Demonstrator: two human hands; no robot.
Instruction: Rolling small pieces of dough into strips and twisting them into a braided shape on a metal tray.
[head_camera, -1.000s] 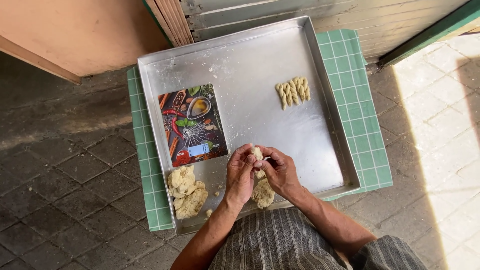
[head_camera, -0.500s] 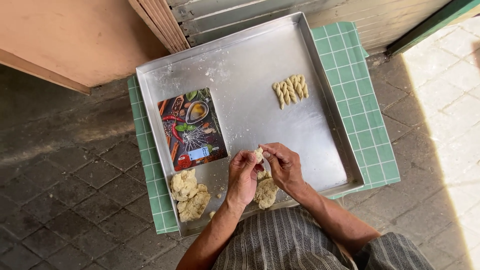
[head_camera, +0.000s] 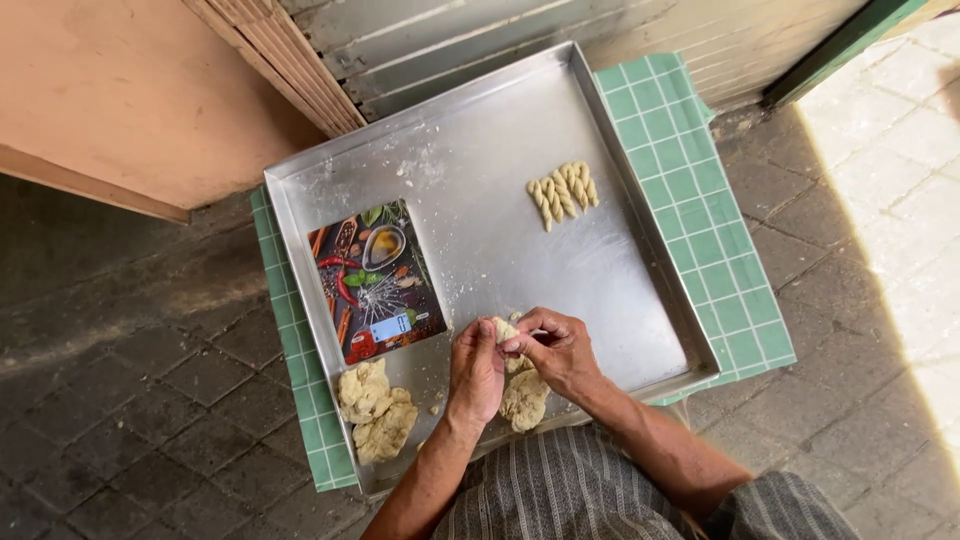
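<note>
Both hands meet over the near edge of a large metal tray. My left hand and my right hand pinch a small pale piece of dough between their fingers. Just below the hands a larger lump of dough lies on the tray. Another rough dough pile sits at the tray's near left corner. Several twisted dough sticks lie in a row at the far right of the tray.
A flat kitchen scale with a colourful picture top lies on the tray's left side. The tray rests on a green checked cloth over a dark paved floor. A wall and wooden panel stand behind.
The camera view has shifted slightly. My hands stay over the same spot, still working the small dough piece between the fingers.
</note>
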